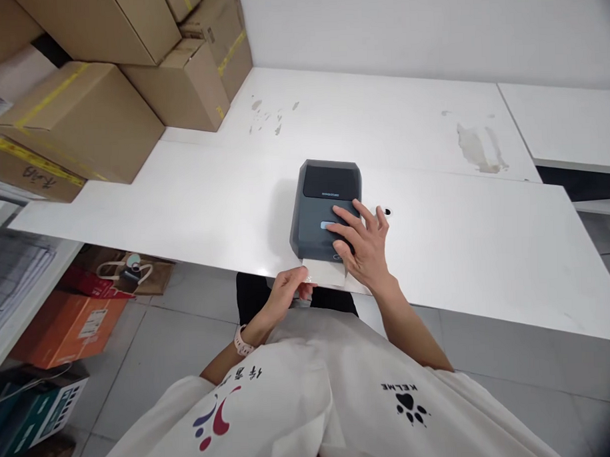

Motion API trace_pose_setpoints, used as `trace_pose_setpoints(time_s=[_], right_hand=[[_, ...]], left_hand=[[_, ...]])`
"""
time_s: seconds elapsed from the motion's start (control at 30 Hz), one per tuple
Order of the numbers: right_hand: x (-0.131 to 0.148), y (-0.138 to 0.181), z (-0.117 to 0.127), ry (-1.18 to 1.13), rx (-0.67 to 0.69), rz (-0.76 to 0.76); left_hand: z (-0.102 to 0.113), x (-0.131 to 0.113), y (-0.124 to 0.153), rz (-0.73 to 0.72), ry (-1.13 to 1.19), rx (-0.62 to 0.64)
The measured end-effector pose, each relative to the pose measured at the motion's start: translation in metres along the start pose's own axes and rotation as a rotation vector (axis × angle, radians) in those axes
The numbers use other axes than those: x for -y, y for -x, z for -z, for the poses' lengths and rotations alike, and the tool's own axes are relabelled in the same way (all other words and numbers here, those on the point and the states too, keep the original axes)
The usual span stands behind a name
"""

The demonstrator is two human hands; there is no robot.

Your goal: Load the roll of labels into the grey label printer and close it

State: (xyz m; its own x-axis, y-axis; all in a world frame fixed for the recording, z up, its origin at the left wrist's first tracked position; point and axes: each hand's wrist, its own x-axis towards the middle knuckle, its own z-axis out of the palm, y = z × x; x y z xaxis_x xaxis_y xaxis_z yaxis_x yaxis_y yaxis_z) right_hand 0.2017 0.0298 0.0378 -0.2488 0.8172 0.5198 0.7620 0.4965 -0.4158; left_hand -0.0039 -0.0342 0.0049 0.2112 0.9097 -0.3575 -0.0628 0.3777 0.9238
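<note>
A dark grey label printer sits near the front edge of the white table, with a light-coloured button or window on its top. White label paper sticks out of its near side toward my body. My left hand pinches the left corner of this paper between thumb and fingers, and a pink watch strap is on that wrist. Across the printer's right side and top lies my right hand, fingers spread, one fingertip by the light button. Nothing is gripped in that hand.
Cardboard boxes with yellow tape are stacked at the back left of the white table. A round hole is right of the printer. Below on the left, an orange box stands beside a shelf. Worn patches mark the tabletop.
</note>
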Motion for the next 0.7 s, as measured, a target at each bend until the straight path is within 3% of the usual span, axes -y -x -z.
trace_pose_setpoints(time_s=[0.13, 0.2, 0.4, 0.7], right_hand=[[-0.001, 0.002, 0.004, 0.006, 0.085, 0.016], [-0.002, 0.008, -0.001, -0.051, 0.054, -0.003], [0.004, 0.039, -0.032, -0.184, -0.193, -0.232], [0.010, 0.053, -0.034, -0.209, -0.198, -0.375]], left_hand=[[0.007, -0.006, -0.006, -0.260, -0.044, -0.396], [0.007, -0.014, -0.012, -0.347, -0.104, -0.475], [0.003, -0.027, -0.023, -0.396, -0.283, -0.272], [0.000, -0.013, -0.023, -0.347, -0.235, -0.251]])
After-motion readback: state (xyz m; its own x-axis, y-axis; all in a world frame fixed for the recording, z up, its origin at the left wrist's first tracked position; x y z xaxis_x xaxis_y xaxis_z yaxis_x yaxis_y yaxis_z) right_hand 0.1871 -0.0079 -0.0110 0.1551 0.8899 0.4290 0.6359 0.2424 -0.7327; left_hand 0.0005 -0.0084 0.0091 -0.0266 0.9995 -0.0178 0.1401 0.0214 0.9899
